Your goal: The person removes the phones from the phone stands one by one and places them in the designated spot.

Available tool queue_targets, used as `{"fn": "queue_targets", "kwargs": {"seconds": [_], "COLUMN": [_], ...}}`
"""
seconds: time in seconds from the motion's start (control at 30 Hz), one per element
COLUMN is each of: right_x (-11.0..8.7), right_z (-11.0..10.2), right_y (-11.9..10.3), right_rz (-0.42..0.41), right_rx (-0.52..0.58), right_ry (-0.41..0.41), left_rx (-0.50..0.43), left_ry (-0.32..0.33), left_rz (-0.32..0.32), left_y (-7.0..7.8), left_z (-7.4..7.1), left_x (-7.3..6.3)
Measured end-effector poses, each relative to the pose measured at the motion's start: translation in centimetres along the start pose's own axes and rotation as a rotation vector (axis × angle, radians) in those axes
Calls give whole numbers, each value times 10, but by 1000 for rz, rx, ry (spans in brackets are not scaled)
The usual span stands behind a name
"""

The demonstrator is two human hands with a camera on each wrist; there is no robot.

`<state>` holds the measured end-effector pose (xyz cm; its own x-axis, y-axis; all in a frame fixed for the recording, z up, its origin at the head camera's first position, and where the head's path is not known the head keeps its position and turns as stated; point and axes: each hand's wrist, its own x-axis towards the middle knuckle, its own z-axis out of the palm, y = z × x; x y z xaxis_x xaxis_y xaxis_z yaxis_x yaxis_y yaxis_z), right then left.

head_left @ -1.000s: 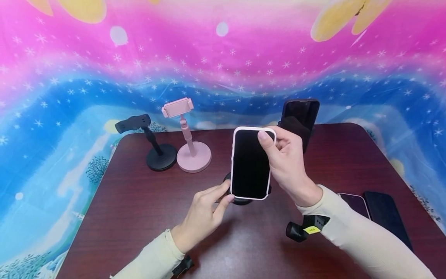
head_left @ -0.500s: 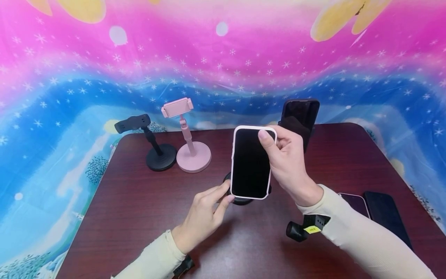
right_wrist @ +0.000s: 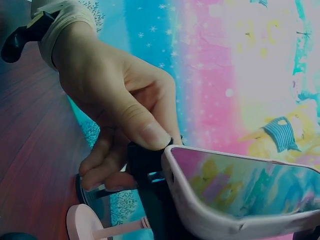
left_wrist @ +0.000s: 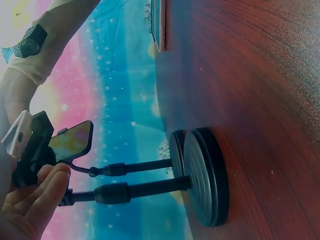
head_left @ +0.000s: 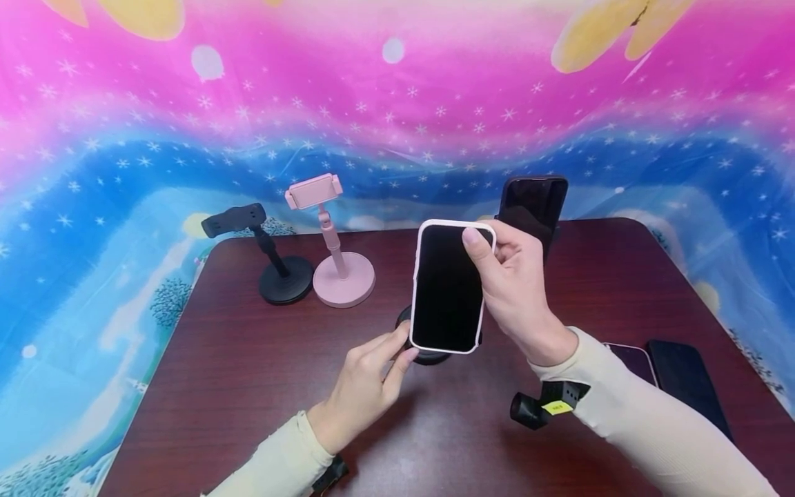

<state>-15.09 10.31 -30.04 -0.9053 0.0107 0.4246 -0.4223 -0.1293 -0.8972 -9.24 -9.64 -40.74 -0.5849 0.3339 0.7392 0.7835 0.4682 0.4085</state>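
Note:
A white-cased phone is held upright with its dark screen facing me, in front of a black phone stand. My right hand grips its upper right corner, thumb on the screen and fingers behind. At the lower left corner, my left hand pinches the stand's black clamp. In the right wrist view, the left thumb presses on the clamp's end beside the white case. From the head, the phone hides most of this stand; part of its round base shows below.
Back left stand a black phone stand and a pink phone stand. Behind my right hand, another phone sits on a stand. Two phones, one light-edged and one dark, lie on the table's right side.
The phone's top edge has risen very slightly, with my right hand moving a little along with it. Both hands keep their hold.

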Motion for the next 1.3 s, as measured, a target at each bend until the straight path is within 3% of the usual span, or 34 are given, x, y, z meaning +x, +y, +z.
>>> {"fn": "queue_targets", "kwargs": {"seconds": [0.2,0.53,0.8,1.3], "right_x": [3,2,1,-3], "right_z": [-2,-3,-6,-14], "right_y": [-6,-7,-7,-11], "right_rz": [7,19,19,46], "right_rx": [68,60,52,28], "right_ry": [27,33,35,59], "left_rx": [-1,-33,-71,-108], "left_ry": [24,-8,-27,-31], "left_rz": [21,-60,-85,-68], "left_y": [1,4,5,2], "left_z": [3,3,3,2], "left_x": [-2,1,2,3]}}
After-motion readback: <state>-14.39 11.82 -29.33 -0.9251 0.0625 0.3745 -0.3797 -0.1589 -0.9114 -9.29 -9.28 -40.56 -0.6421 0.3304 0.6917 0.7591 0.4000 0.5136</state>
